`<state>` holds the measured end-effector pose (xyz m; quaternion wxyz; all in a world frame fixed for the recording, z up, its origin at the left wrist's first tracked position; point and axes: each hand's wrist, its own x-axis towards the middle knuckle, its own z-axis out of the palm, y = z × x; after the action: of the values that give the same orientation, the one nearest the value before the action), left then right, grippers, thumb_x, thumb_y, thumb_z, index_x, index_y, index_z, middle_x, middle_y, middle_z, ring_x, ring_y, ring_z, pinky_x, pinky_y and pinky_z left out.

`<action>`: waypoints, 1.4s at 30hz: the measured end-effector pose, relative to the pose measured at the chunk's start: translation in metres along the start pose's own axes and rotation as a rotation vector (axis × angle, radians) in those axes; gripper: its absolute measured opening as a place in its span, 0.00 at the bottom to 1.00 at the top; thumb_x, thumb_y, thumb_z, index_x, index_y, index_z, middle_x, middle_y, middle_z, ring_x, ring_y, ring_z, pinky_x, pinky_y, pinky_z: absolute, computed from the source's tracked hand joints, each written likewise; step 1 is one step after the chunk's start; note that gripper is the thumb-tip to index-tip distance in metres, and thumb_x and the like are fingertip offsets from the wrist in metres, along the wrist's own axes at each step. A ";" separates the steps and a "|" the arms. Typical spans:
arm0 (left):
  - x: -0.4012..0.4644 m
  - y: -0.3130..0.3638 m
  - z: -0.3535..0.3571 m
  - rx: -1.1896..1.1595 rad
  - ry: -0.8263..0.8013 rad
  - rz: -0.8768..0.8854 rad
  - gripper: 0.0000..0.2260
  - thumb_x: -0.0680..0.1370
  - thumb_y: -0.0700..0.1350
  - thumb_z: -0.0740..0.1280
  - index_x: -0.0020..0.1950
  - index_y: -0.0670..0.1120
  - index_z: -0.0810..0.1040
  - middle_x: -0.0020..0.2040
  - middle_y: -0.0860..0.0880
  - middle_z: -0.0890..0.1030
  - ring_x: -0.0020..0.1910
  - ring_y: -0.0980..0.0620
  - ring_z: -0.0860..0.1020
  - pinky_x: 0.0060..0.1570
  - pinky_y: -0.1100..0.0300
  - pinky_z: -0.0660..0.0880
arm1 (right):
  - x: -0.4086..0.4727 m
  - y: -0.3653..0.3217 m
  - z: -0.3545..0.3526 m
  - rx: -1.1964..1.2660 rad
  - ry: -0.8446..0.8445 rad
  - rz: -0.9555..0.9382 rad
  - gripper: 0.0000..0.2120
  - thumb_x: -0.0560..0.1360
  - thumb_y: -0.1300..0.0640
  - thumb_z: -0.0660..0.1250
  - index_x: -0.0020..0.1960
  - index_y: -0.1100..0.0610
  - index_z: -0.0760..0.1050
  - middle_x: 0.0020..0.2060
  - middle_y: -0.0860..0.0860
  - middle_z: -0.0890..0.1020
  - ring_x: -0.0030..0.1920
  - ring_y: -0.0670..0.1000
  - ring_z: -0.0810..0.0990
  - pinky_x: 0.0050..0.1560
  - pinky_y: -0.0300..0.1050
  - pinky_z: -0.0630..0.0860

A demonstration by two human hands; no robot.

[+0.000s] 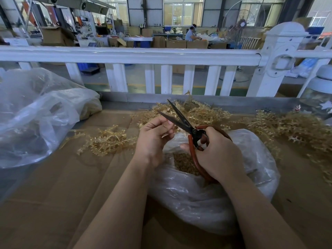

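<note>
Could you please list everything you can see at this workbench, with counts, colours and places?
black-bladed scissors with red-brown loop handles: one, blades open, centre, above the middle bag.
branching gold plastic sprigs: many, gold, heaped along the back and left of centre.
clear plastic bag of small gold bits: one, centre, under the hands.
large clear plastic bag: one, left side.
brown cardboard sheet: brown, covering the bench.
white picket railing: one, white, behind the bench.
left hand: one, centre; its fingers seem to pinch a small gold piece beside the blades.
right hand: one, right of centre, grips the scissors' handles.
</note>
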<state>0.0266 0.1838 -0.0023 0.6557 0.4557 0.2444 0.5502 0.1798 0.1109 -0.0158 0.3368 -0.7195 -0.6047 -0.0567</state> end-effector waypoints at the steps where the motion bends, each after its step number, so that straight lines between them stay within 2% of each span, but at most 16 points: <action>1: 0.000 0.000 -0.001 0.001 -0.009 -0.003 0.10 0.76 0.31 0.64 0.38 0.42 0.77 0.29 0.50 0.74 0.30 0.55 0.71 0.36 0.64 0.71 | 0.001 0.000 0.000 -0.004 -0.005 0.004 0.28 0.67 0.24 0.63 0.44 0.49 0.70 0.36 0.41 0.77 0.37 0.44 0.76 0.35 0.42 0.76; 3: 0.000 0.001 -0.002 -0.005 -0.028 -0.016 0.12 0.76 0.31 0.64 0.36 0.44 0.80 0.30 0.50 0.75 0.30 0.55 0.71 0.36 0.65 0.72 | 0.001 0.001 -0.001 -0.006 -0.022 0.017 0.29 0.65 0.22 0.61 0.44 0.48 0.70 0.36 0.41 0.77 0.37 0.43 0.75 0.36 0.42 0.76; 7: 0.000 0.003 -0.006 0.017 -0.066 -0.034 0.16 0.74 0.31 0.65 0.31 0.46 0.81 0.31 0.49 0.76 0.31 0.55 0.72 0.35 0.65 0.73 | 0.001 0.001 -0.002 -0.009 0.013 -0.013 0.28 0.65 0.21 0.59 0.38 0.47 0.67 0.31 0.41 0.74 0.32 0.40 0.71 0.29 0.37 0.67; 11: -0.003 0.004 -0.004 0.046 -0.103 -0.032 0.07 0.68 0.36 0.70 0.33 0.46 0.83 0.31 0.49 0.77 0.30 0.55 0.71 0.35 0.64 0.71 | 0.001 0.000 -0.002 -0.052 0.028 -0.024 0.28 0.66 0.22 0.62 0.36 0.47 0.65 0.28 0.41 0.72 0.30 0.40 0.70 0.27 0.38 0.67; 14: -0.003 0.004 -0.003 0.033 -0.111 -0.027 0.05 0.67 0.38 0.71 0.33 0.46 0.83 0.31 0.49 0.77 0.30 0.55 0.71 0.37 0.63 0.71 | 0.000 -0.002 -0.003 -0.053 0.072 -0.040 0.28 0.66 0.23 0.63 0.35 0.48 0.64 0.26 0.41 0.70 0.27 0.39 0.68 0.25 0.37 0.62; 18: -0.002 0.004 -0.004 0.020 -0.112 -0.042 0.04 0.67 0.37 0.70 0.34 0.46 0.83 0.31 0.49 0.77 0.31 0.55 0.71 0.37 0.64 0.71 | 0.000 -0.002 -0.003 -0.040 0.076 -0.045 0.27 0.68 0.26 0.67 0.35 0.49 0.66 0.26 0.42 0.71 0.28 0.41 0.70 0.26 0.39 0.67; 23: -0.002 0.004 -0.005 -0.005 -0.111 -0.059 0.03 0.67 0.37 0.70 0.35 0.44 0.82 0.33 0.48 0.77 0.31 0.54 0.72 0.37 0.64 0.72 | 0.000 -0.002 -0.003 -0.045 0.064 -0.050 0.26 0.68 0.28 0.69 0.35 0.50 0.67 0.26 0.41 0.71 0.27 0.40 0.69 0.26 0.36 0.62; 34: -0.002 0.006 -0.004 0.004 -0.117 -0.057 0.05 0.69 0.37 0.70 0.35 0.46 0.82 0.33 0.49 0.78 0.32 0.54 0.72 0.37 0.65 0.73 | 0.000 -0.003 -0.004 -0.023 0.050 -0.049 0.24 0.69 0.29 0.70 0.36 0.49 0.69 0.26 0.38 0.69 0.27 0.38 0.68 0.27 0.34 0.62; 38: -0.004 0.006 -0.003 0.101 -0.110 -0.002 0.06 0.75 0.34 0.66 0.39 0.41 0.77 0.33 0.47 0.76 0.32 0.54 0.72 0.37 0.63 0.72 | -0.001 -0.002 -0.005 -0.045 0.055 -0.051 0.25 0.69 0.28 0.68 0.35 0.48 0.68 0.26 0.39 0.69 0.27 0.38 0.67 0.27 0.34 0.60; 42: -0.004 0.005 -0.001 0.228 -0.012 0.133 0.05 0.78 0.30 0.62 0.48 0.37 0.76 0.33 0.45 0.76 0.31 0.51 0.72 0.34 0.63 0.70 | 0.000 -0.002 -0.005 -0.060 0.051 -0.041 0.29 0.66 0.21 0.59 0.36 0.48 0.70 0.26 0.38 0.70 0.28 0.37 0.68 0.26 0.33 0.59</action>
<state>0.0219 0.1799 0.0009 0.5632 0.5458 0.2707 0.5582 0.1793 0.1082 -0.0112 0.3292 -0.7150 -0.6086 -0.1001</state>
